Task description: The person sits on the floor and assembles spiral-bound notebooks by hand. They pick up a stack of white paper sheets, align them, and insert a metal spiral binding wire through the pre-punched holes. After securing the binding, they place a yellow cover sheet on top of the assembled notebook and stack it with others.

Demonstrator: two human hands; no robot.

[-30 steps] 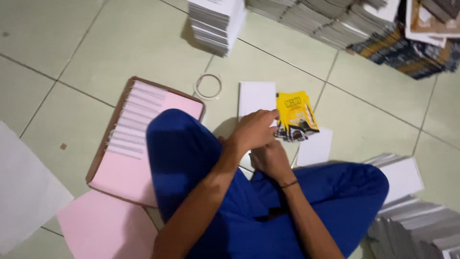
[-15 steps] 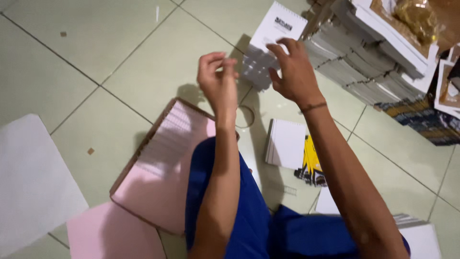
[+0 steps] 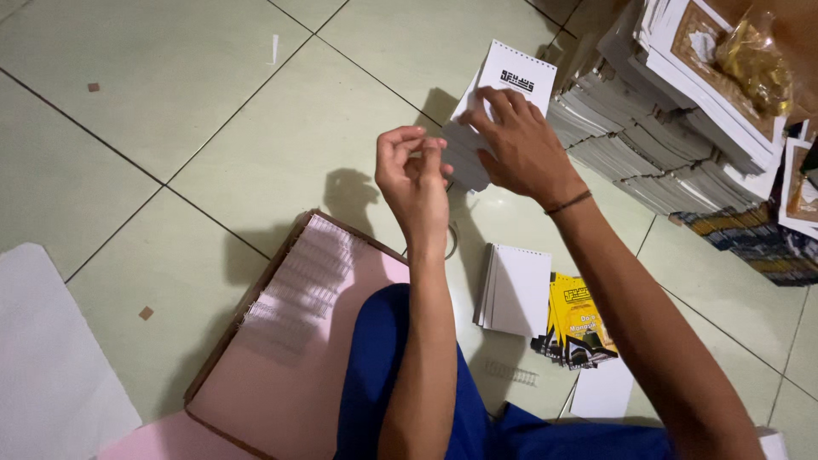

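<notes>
Both hands sit higher and closer than half a second ago. Right hand [image 3: 520, 145] holds a white punched booklet [image 3: 503, 94] up, fingers spread over it. Left hand [image 3: 417, 175] has its grip pinched nearly closed beside the booklet's edge; contents too small to tell. Likely a binding step. Green tiled floor [image 3: 170, 111]: pink box of wire combs [image 3: 290, 290], stacked booklets [image 3: 665, 145].

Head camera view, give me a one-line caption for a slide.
Seated on a tiled floor, right hand holds a punched white booklet while left hand pinches beside it.
</notes>
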